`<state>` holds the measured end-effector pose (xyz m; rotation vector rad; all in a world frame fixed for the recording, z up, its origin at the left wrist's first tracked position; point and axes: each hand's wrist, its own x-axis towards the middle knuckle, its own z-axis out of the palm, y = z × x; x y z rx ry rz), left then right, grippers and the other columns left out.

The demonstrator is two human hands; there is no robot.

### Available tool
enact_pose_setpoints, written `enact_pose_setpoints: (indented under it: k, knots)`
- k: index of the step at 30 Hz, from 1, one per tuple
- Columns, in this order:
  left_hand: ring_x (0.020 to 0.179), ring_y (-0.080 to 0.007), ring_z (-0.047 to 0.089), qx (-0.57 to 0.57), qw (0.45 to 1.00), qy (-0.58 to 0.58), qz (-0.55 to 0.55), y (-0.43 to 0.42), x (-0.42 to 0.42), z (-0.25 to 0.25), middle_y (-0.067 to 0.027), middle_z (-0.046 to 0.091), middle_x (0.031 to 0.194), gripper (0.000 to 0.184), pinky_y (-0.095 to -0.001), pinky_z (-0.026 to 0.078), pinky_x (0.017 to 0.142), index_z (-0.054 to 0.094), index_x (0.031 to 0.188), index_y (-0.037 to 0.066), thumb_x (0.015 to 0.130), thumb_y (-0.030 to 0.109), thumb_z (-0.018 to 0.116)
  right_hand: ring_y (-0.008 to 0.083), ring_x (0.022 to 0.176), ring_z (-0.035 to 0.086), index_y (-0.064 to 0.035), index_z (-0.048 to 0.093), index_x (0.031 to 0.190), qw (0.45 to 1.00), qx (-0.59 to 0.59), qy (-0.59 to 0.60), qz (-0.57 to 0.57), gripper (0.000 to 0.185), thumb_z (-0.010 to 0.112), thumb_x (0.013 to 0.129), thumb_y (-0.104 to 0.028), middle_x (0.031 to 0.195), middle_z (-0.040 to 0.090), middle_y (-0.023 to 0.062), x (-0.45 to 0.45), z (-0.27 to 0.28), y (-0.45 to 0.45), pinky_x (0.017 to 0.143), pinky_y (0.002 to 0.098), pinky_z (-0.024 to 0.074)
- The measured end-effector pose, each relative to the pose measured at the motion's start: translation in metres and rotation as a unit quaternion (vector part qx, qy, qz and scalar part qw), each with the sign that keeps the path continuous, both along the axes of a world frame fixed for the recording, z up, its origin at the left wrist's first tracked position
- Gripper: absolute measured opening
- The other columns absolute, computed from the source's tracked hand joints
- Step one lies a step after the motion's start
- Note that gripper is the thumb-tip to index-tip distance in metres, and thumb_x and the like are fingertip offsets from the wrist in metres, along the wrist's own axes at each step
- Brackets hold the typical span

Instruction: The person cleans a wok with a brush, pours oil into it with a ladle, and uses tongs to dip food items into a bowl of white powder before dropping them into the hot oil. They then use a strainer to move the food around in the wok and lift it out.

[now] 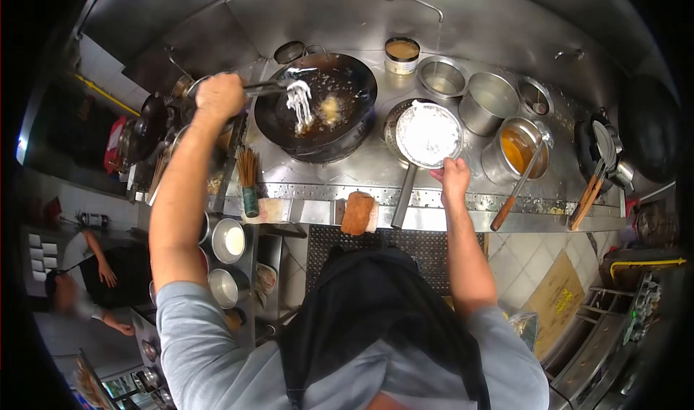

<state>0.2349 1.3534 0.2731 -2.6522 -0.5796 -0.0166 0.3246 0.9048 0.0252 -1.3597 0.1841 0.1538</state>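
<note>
My left hand [220,95] is closed around dark tongs [264,88], held out over the left side of the wok [347,139]. From their tips hangs a strip of food coated in white batter [298,103], its lower end at the dark oil. A pale yellow piece of food [330,110] floats in bubbling oil beside it. My right hand [454,180] pinches the near rim of a round metal bowl [460,146] with white batter over its inside. This bowl is above a perforated strainer [391,137], whose dark handle points toward me.
Right of the bowl stand metal pots [488,106] and a pot of orange liquid [515,150] with a ladle [520,186]. A bamboo brush [247,182] and a brown cloth [358,213] lie along the counter's front edge. Another person [94,272] is at far left.
</note>
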Motion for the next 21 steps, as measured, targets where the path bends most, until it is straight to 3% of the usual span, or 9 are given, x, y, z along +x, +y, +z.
enact_pose_setpoints:
  k: [2,4,8,11,14,18,21]
  knots:
    - [0.096,-0.0310,0.069,-0.025,0.998,0.035,0.056,-0.001,0.005,-0.029,-0.0151,0.071,0.099,0.025,-0.0408,0.054,0.085,0.073,0.097,0.005,0.084,0.024,0.062,0.0185,0.063,0.063,0.0022,0.055,0.093,1.000,0.000,0.000,-0.003,0.012,0.050,0.089,-0.007,0.085,0.063,0.0108,-0.006,0.008,0.003,0.059,0.0318,0.0586]
    - [0.098,-0.0301,0.068,-0.029,0.996,0.030,0.079,0.011,0.006,-0.052,-0.0140,0.071,0.102,0.025,-0.0407,0.053,0.086,0.072,0.101,0.009,0.085,0.026,0.062,0.0163,0.060,0.061,0.0011,0.054,0.080,1.000,0.016,0.003,-0.023,0.012,0.052,0.088,-0.008,0.075,0.060,0.0095,-0.011,0.013,0.007,0.055,0.0304,0.0562]
    - [0.101,-0.0304,0.067,-0.081,0.991,-0.008,0.105,0.020,-0.006,-0.060,-0.0123,0.070,0.107,0.032,-0.0424,0.053,0.085,0.066,0.117,0.018,0.087,0.029,0.063,0.0154,0.060,0.060,-0.0017,0.050,0.075,1.000,0.012,-0.008,-0.021,0.015,0.053,0.088,-0.009,0.072,0.059,0.0079,-0.013,0.000,0.004,0.055,0.0302,0.0560]
    - [0.096,-0.0297,0.068,-0.029,0.994,-0.097,0.042,0.003,-0.021,-0.036,-0.0112,0.069,0.106,0.042,-0.0428,0.053,0.082,0.061,0.125,0.021,0.087,0.037,0.064,0.0150,0.060,0.060,-0.0025,0.051,0.074,1.000,0.004,-0.009,-0.011,0.016,0.055,0.088,-0.010,0.070,0.058,0.0072,-0.013,-0.001,0.005,0.055,0.0298,0.0558]
    - [0.092,-0.0280,0.068,-0.023,0.986,-0.158,-0.039,-0.042,-0.033,0.000,-0.0107,0.069,0.102,0.044,-0.0415,0.054,0.078,0.064,0.122,0.018,0.083,0.037,0.068,0.0149,0.060,0.060,0.0001,0.054,0.077,1.000,0.000,-0.001,-0.007,0.015,0.055,0.088,-0.010,0.071,0.059,0.0080,-0.014,0.003,0.007,0.055,0.0294,0.0558]
    - [0.088,-0.0272,0.068,-0.050,0.978,-0.141,-0.145,-0.119,-0.044,0.041,-0.0087,0.069,0.097,0.042,-0.0409,0.054,0.076,0.066,0.118,0.016,0.080,0.033,0.072,0.0154,0.060,0.062,0.0029,0.057,0.081,1.000,-0.007,-0.008,0.005,0.016,0.055,0.089,-0.010,0.072,0.062,0.0090,-0.012,0.004,0.010,0.055,0.0292,0.0558]
    - [0.083,-0.0232,0.068,-0.036,0.968,-0.049,-0.243,-0.170,-0.045,0.047,-0.0064,0.069,0.090,0.038,-0.0383,0.053,0.075,0.068,0.113,0.016,0.078,0.030,0.074,0.0160,0.059,0.064,0.0040,0.059,0.082,1.000,-0.026,-0.001,0.016,0.017,0.056,0.089,-0.011,0.073,0.064,0.0096,-0.011,0.005,0.015,0.053,0.0302,0.0557]
